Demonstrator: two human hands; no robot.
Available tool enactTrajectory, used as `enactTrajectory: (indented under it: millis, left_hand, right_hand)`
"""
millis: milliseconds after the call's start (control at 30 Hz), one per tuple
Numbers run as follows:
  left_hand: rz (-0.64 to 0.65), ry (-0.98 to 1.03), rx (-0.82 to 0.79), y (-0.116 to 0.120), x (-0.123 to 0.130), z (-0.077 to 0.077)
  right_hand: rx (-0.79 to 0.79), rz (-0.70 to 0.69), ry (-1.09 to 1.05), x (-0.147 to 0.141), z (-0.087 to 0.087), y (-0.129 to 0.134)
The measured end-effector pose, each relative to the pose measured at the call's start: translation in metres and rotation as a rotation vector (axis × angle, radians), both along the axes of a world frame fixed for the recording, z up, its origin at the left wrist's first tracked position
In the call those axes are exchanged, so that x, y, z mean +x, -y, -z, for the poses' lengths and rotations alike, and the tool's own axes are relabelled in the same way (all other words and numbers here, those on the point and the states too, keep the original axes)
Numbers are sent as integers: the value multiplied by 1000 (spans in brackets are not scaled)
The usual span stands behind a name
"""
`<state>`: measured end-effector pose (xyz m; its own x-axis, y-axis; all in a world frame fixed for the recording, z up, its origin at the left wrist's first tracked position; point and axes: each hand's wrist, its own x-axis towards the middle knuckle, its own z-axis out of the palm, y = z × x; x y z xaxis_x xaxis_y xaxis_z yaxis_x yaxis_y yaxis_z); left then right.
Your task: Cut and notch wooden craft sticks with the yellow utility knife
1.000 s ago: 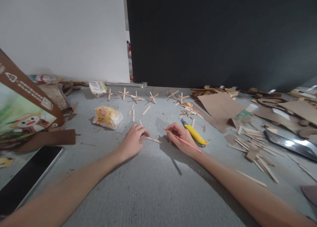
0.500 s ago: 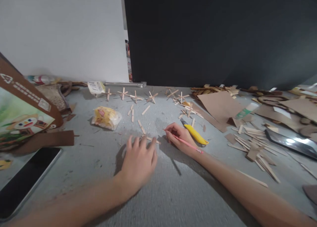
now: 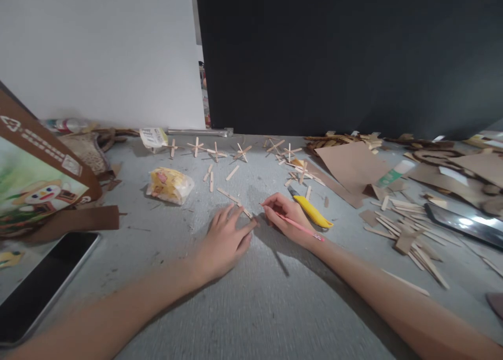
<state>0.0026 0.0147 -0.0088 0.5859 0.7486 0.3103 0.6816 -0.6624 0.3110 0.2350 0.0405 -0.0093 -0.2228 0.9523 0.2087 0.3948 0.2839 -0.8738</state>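
My left hand rests palm down on the grey table with its fingers spread, the fingertips at a thin wooden stick that lies slanted. To its right my right hand is closed round a pink pencil, whose tip points left toward the stick. Just beyond the right hand lies a yellow cutter with its blade end away from me. Loose short sticks lie farther back, and behind them several crossed-stick pieces stand in a row.
At the left are a phone, a printed carton and a yellow plastic packet. A pile of wooden sticks, brown cardboard, a glue stick and a glossy dark object lie at the right.
My left hand has turned and lowered, its fingers now on the stick. The near stick has shifted from nearly crosswise to a slant, in line with the one beyond. My right hand has barely moved.
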Motion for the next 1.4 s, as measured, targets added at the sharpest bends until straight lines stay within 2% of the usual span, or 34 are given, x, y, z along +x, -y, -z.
enactTrajectory:
  millis: [200, 367, 467, 600, 867, 1400]
  left_hand:
    - [71, 35, -69, -14, -4, 3]
    - [52, 156, -160, -22, -7, 5]
    - [-9, 210, -191, -22, -7, 6]
    - [-92, 247, -254, -22, -7, 5]
    - [-76, 297, -293, -25, -5, 5]
    - [-123, 299, -353, -23, -2, 1]
  right_hand:
    - [4, -93, -43, 2, 0, 1]
    - [-40, -214, -76, 4, -2, 4]
    - [-76, -265, -81, 3, -4, 5]
    - [-120, -268, -107, 2, -6, 5]
    - [-177, -256, -52, 1, 1, 1]
    - [-227, -274, -102, 0, 8, -3]
